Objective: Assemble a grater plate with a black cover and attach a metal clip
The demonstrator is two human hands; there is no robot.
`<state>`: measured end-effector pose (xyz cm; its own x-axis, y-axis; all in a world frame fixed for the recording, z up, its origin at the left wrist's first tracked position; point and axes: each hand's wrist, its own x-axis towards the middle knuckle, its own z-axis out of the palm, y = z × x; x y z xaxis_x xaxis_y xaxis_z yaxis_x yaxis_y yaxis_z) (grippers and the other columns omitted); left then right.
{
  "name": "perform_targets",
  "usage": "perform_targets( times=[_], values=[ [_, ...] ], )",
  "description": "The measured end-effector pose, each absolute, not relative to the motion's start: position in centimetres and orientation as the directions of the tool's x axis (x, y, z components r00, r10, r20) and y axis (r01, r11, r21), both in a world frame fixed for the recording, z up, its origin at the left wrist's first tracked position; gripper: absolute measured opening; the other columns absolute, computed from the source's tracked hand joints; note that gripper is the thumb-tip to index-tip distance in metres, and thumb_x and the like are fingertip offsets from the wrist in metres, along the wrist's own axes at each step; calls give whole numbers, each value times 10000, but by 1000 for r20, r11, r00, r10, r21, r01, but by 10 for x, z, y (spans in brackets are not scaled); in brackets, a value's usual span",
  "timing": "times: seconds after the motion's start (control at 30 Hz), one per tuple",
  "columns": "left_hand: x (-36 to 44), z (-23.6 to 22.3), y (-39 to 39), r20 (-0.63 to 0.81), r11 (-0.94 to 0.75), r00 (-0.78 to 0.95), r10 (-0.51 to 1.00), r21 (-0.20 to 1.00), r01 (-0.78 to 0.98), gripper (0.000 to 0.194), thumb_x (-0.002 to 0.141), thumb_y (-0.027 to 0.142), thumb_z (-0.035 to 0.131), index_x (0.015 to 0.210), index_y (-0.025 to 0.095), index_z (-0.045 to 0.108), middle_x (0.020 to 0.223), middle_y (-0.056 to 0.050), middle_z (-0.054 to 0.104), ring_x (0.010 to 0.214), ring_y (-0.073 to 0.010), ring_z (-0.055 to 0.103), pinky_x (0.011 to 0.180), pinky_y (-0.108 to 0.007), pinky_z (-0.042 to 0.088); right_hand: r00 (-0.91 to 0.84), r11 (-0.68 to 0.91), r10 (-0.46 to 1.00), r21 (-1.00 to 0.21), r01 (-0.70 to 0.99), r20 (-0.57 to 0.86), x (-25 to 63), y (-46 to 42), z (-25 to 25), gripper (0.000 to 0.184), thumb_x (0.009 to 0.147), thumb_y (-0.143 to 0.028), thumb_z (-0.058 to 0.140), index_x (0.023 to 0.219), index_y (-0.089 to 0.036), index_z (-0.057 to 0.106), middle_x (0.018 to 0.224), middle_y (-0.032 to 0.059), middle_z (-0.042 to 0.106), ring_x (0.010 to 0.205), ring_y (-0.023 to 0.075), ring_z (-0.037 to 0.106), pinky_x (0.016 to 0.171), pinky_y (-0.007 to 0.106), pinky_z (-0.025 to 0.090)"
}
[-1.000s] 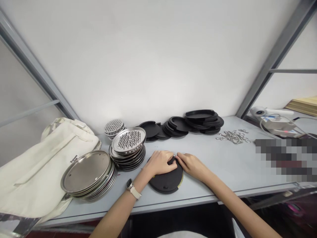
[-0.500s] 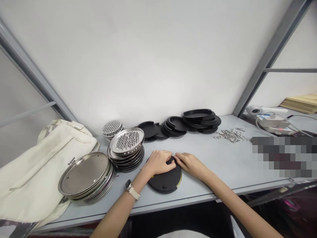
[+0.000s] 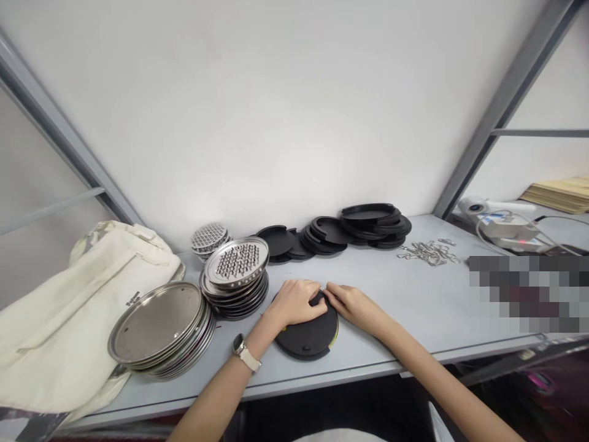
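Observation:
A black round disc (image 3: 307,334) with a strip of yellow along its right edge lies on the table near the front. My left hand (image 3: 298,302) rests across its upper part, closed on it, thumb over the top face. At the disc's far rim, my right hand (image 3: 346,301) pinches a small metal clip (image 3: 323,288); most of the clip is hidden by the fingertips. Both hands meet closely there. To the back right is a heap of small metal clips (image 3: 430,252).
On the left stand a stack of metal round plates (image 3: 159,319) and a stack of grater discs (image 3: 237,264), beside a cream bag (image 3: 92,313). Black round holders (image 3: 368,224) line the wall. A white device with cables (image 3: 504,222) sits at the right.

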<state>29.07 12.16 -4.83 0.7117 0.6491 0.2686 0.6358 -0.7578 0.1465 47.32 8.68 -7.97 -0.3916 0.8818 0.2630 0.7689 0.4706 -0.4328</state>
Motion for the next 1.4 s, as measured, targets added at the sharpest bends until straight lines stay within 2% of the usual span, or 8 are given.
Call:
perform_targets(
  times=[0.37, 1.4],
  values=[
    [291, -47, 121, 253, -746, 704, 664, 151, 649, 181, 777, 317, 528, 653, 189, 498, 646, 26, 578, 557, -117, 480, 521, -286, 221, -392, 460, 887, -383, 801, 246, 473, 89, -83, 202, 957, -265, 318, 785, -218, 412, 648, 4, 541, 566, 156, 490, 561, 250, 324],
    [292, -47, 120, 235, -736, 699, 676, 180, 652, 173, 772, 327, 515, 668, 189, 508, 659, 18, 591, 580, -124, 499, 533, -267, 244, -381, 450, 892, -382, 808, 243, 473, 89, -81, 194, 923, -231, 364, 742, -212, 432, 617, -6, 521, 537, 140, 464, 553, 237, 315]
  ],
)
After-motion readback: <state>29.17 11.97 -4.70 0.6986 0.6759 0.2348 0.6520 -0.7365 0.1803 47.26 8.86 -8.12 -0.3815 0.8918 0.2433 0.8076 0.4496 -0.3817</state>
